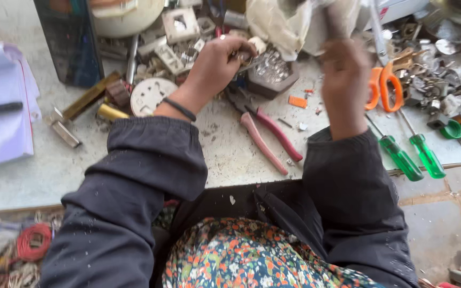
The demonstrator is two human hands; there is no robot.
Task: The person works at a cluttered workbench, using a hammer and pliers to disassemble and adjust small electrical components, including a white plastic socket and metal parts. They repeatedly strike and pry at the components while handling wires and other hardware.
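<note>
A crumpled cream plastic bag is seen at top centre of the grey worktop, w/ a dark flat rectangular panel standing top left beside a round cream casing. Pale lilac paper sheets lie at far left, a black pen-like tool across them. No label can be read.

The left hand is curled over the pile of parts, fingers closed on a small metal ring-like piece pinched at the fingertips — just above a dark block of clear faceted pieces. The right hand is raised & blurred, fist closed round a pale handle-like object rising out of the top of the fist; what it is cannot be told. The two hands are held apart, the block between them.

Around: white square switch parts & a round white socket plate left of the left wrist; pink-handled pliers on the worktop betw. the forearms; orange-handled scissors just right of the right hand; two green-handled screwdrivers near the worktop edge; a small green cap & metal scraps at far right. A brass bar lies left of the plate. A red wire coil is seen below the worktop, lower left.
</note>
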